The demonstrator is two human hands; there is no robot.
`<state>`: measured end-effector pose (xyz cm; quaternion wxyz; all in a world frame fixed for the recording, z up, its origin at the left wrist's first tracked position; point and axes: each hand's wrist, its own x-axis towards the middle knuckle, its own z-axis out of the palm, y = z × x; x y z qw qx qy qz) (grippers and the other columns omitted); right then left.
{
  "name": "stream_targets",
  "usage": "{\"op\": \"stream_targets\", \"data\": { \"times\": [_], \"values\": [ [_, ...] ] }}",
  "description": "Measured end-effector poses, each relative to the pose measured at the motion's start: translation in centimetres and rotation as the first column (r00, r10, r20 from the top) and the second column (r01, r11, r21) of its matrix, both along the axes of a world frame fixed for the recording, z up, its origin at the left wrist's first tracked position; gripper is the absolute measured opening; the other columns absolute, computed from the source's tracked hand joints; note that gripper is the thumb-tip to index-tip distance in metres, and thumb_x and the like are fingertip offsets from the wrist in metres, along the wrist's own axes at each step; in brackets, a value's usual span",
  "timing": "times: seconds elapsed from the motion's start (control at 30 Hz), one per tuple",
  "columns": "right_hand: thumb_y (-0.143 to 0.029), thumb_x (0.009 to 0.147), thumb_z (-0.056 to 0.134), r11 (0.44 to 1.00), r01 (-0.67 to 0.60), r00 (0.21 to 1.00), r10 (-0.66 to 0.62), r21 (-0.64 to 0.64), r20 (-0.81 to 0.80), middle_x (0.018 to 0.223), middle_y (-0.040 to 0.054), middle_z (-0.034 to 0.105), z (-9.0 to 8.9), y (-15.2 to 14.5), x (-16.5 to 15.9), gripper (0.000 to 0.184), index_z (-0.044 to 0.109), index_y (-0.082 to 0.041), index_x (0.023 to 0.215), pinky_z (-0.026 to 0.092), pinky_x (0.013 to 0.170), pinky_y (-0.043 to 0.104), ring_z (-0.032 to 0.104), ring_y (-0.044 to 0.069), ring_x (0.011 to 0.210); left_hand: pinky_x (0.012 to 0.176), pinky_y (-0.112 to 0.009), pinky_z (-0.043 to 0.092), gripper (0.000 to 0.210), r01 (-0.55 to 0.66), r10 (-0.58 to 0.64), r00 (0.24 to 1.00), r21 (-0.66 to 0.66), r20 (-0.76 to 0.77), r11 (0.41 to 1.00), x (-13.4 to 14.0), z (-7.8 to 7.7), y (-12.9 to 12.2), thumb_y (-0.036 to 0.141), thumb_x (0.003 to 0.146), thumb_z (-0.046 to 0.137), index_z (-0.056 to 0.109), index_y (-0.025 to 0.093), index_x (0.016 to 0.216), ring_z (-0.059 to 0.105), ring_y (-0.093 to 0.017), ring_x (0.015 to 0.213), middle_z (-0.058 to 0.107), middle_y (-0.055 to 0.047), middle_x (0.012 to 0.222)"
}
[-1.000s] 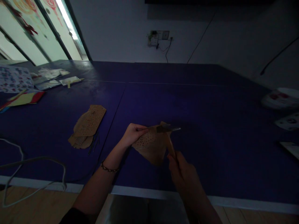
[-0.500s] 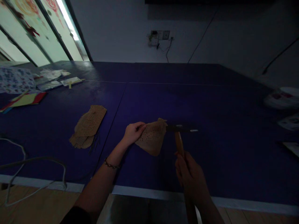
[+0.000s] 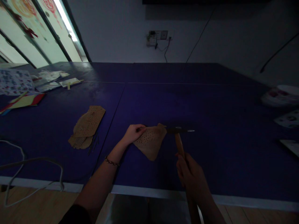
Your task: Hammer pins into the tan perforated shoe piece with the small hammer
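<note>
A brown, roughly triangular sheet [image 3: 153,141], dotted with small holes, is pinched at its upper left edge by my left hand [image 3: 133,134]. My right hand [image 3: 190,171] is wrapped round the wooden handle of a hammer [image 3: 179,144]. The hammer's dark head lies level at the sheet's right corner; whether the two touch is too dim to tell. To the left, a stack of similar perforated brown pieces [image 3: 90,123] rests on the table, with several thin dark strips [image 3: 93,145] beside it.
The purple table [image 3: 187,102] has a pale front edge. White cables [image 3: 30,161] loop over its near left side. Papers [image 3: 52,74] and a coloured folder [image 3: 28,99] lie at the far left. A white container [image 3: 282,95] and other items sit at the right edge.
The brown sheet has turned slightly, its lower point shifting down and left. My left hand has dropped a little with it. The hammer stays almost in place. The view has shifted slightly.
</note>
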<state>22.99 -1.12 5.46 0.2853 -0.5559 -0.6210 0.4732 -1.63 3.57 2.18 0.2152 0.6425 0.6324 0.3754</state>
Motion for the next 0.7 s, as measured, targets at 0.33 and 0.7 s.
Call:
{"op": "stream_targets", "data": {
  "times": [0.33,0.7],
  "values": [
    [-0.049,0.079,0.038,0.999,-0.032,0.999,0.031,0.025,0.033,0.046,-0.0058,0.042,0.17,-0.14,-0.02,0.033,0.049,-0.018,0.077,0.031,0.034,0.020,0.042,0.008,0.035,0.059,-0.022,0.043,0.030,0.025,-0.029,0.997,-0.046,-0.069,0.999,-0.21,0.40,-0.19,0.037,0.078,0.046,0.066,0.016,0.085,0.060,-0.015,0.068,0.068,-0.003,0.077],
    [-0.049,0.079,0.035,0.998,-0.061,0.997,0.060,0.028,0.055,0.047,-0.0054,0.043,-0.07,-0.37,0.05,0.034,0.049,-0.018,0.079,0.031,0.033,0.020,0.042,0.009,0.034,0.068,-0.026,0.046,0.030,-0.122,0.122,0.993,0.052,0.006,0.991,-0.46,0.22,0.10,0.035,0.078,0.046,0.066,0.015,0.088,0.061,-0.016,0.074,0.068,-0.005,0.084]
  ]
}}
